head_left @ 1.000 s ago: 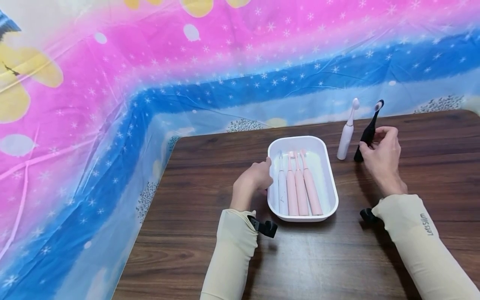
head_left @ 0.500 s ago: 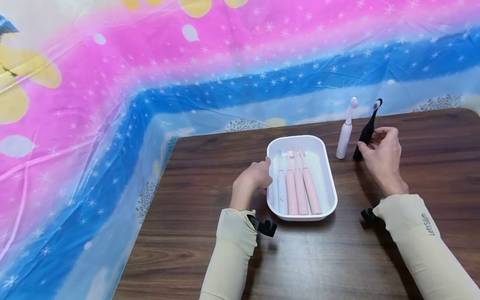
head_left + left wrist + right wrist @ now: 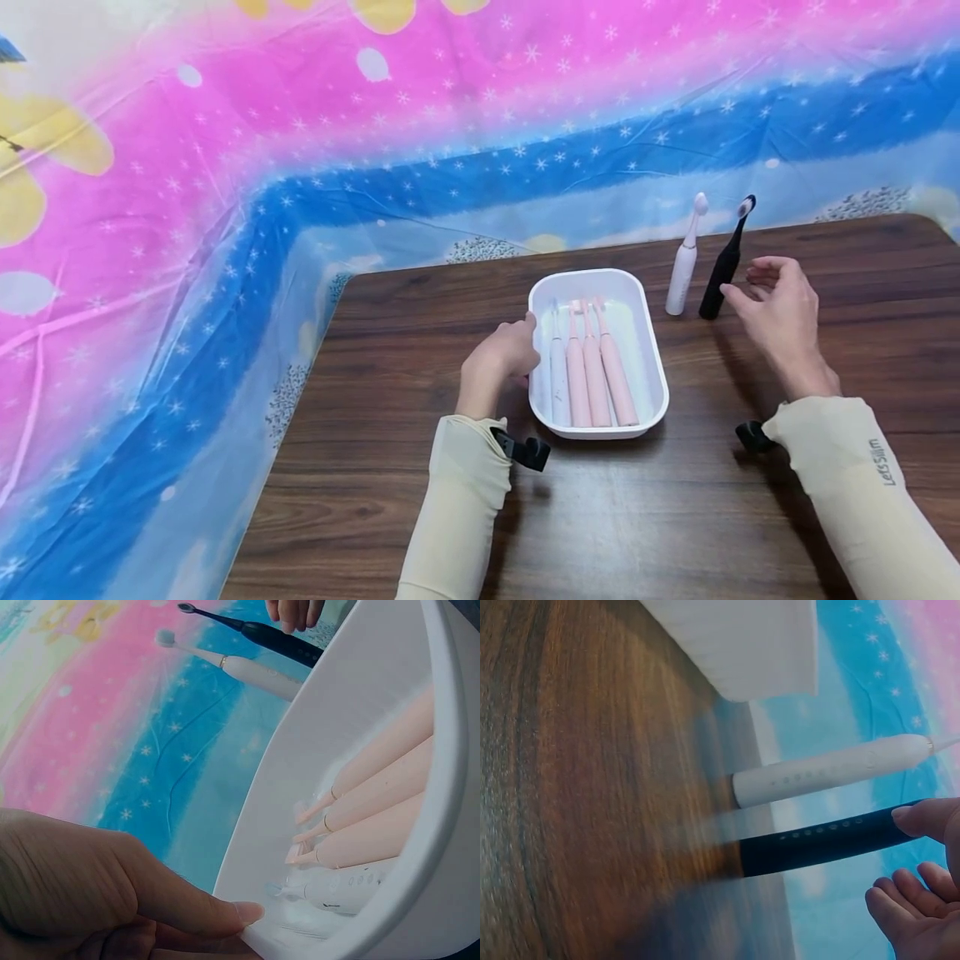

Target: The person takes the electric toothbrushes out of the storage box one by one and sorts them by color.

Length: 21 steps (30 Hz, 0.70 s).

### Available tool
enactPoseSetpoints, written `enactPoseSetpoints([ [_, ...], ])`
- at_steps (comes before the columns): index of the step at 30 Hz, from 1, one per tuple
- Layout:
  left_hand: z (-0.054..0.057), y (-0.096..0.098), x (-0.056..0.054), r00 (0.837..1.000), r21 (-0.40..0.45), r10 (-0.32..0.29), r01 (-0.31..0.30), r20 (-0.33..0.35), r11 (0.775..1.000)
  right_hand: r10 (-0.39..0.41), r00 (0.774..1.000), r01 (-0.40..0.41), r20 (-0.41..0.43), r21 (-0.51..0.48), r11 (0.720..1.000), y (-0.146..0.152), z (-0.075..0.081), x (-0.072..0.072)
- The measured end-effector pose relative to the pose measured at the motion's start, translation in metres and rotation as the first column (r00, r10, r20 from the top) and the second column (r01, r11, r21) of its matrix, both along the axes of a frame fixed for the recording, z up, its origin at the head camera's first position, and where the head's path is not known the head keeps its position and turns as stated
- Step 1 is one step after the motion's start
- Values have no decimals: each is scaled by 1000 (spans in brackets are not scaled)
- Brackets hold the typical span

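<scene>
My left hand (image 3: 501, 358) grips the left rim of a white plastic tray (image 3: 651, 367), its thumb over the edge in the left wrist view. Three pink electric toothbrushes (image 3: 596, 379) and one white electric toothbrush (image 3: 559, 383) lie side by side inside. Right of the tray, a second white electric toothbrush (image 3: 682, 271) stands upright on its base. Beside that stands a black electric toothbrush (image 3: 722, 275). My right hand (image 3: 783, 325) is just to its right, fingers parted from the handle and thumb close to it; whether the thumb still touches cannot be told.
All of this is on a dark brown wooden table (image 3: 360, 467). A pink and blue patterned cloth (image 3: 450, 108) hangs behind the far edge and down the left side. Black wrist mounts (image 3: 521, 450) sit on both sleeves.
My right hand has let go of the black toothbrush and shifted slightly right, leaving it standing. My left hand keeps its hold on the tray. The head view has drifted slightly.
</scene>
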<state>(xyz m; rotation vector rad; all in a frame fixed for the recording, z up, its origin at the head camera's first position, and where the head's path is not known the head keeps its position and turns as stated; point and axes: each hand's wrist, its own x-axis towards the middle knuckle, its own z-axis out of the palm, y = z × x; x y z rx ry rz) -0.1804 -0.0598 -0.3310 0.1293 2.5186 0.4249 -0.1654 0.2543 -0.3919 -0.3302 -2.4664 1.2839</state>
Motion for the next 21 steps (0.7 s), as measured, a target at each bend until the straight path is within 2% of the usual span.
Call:
enactPoseSetpoints([
  [5, -1, -1, 0, 1000, -16, -9, 9, 4, 1000, 8, 1000, -8, 1, 28, 1000, 1, 6, 11],
  [13, 1, -2, 1, 1000, 18, -7, 7, -14, 1000, 14, 999, -12, -29, 65, 998, 0, 17, 26],
  [21, 1, -2, 0, 999, 28, -25, 26, -23, 999, 57, 986, -50, -157, 52, 997, -16, 28, 39],
])
